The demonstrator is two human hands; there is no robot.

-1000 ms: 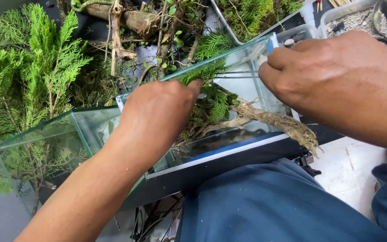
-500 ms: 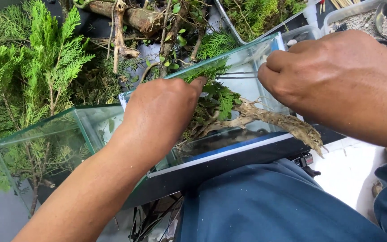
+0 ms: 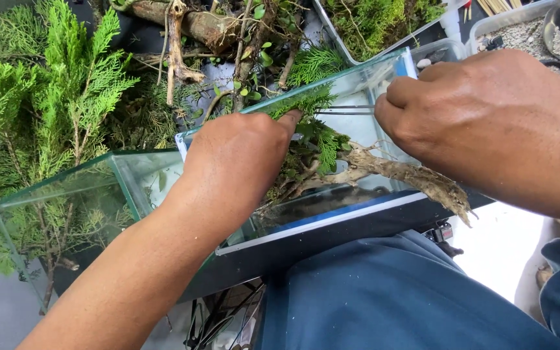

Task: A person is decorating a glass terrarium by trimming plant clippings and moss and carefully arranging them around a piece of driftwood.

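Both hands are busy at a small glass tank (image 3: 371, 84) that rests tipped on the person's lap, over blue trousers (image 3: 396, 298). Left hand (image 3: 241, 165) reaches over the tank's near glass edge with its fingers curled downward inside, the fingertip pressing a green fern-like sprig (image 3: 309, 104) near the top rim; whether it pinches the sprig or only touches it I cannot tell. Right hand (image 3: 481, 120) is closed in a loose fist around a pair of thin metal tweezers (image 3: 348, 110), whose tips point left toward the same sprig, just beside the left fingertip. Inside the tank lies a gnarled piece of driftwood (image 3: 403, 174) with more small green fronds on it; its rough end sticks out past the tank's near right corner.

Beyond the tank, at the far left, a heap of cypress-like green branches (image 3: 46, 91) spreads out, with a second clear glass box (image 3: 59, 201) in front of it. A thick brown branch (image 3: 189, 26) lies at the far edge, and a tray of moss (image 3: 377, 19) sits at the far right beside a clear tub of gravel (image 3: 520, 29).
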